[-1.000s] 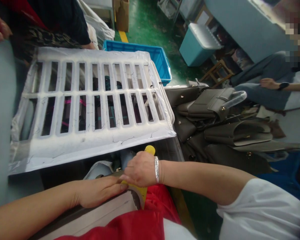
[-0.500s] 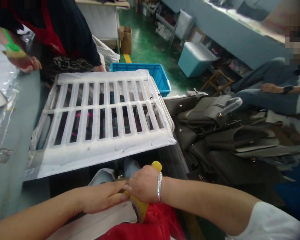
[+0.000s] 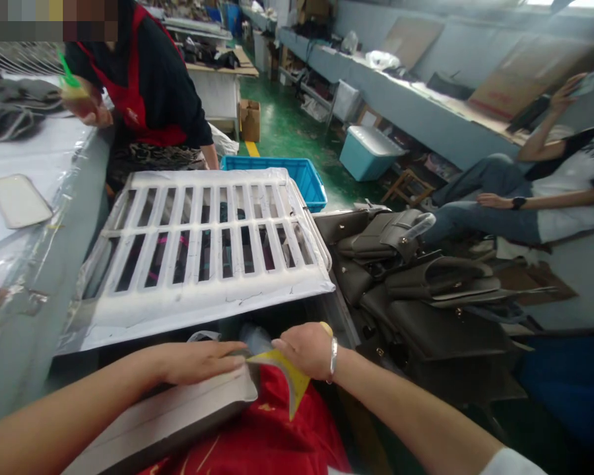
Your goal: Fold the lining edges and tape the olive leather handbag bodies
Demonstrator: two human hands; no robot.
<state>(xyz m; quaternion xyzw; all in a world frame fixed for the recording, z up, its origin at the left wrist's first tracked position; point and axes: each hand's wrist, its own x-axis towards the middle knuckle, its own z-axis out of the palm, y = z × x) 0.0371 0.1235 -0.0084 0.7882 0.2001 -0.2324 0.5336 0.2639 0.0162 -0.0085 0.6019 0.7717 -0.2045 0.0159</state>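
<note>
My left hand [image 3: 195, 361] lies with its fingers stretched forward on a white flat-faced piece with a dark side [image 3: 178, 415], which rests on my lap over a red apron [image 3: 292, 429]. My right hand [image 3: 304, 349], with a silver bracelet at the wrist, is closed round a yellow curved-edged tool [image 3: 290, 379] just right of the piece's end. The tool's tip is close to my left fingertips. Ahead of both hands stands a white slatted rack [image 3: 208, 290].
A grey table [image 3: 74, 218] runs along the left, where a person in a red apron holds a green-tipped bottle [image 3: 72, 86]. Dark bags [image 3: 426, 323] are piled at the right near a seated person. A blue crate [image 3: 277, 175] is behind the rack.
The camera view has tilted up. My right hand has moved slightly right, away from my left, and more of the yellow tool shows. My left hand stays on the white piece.
</note>
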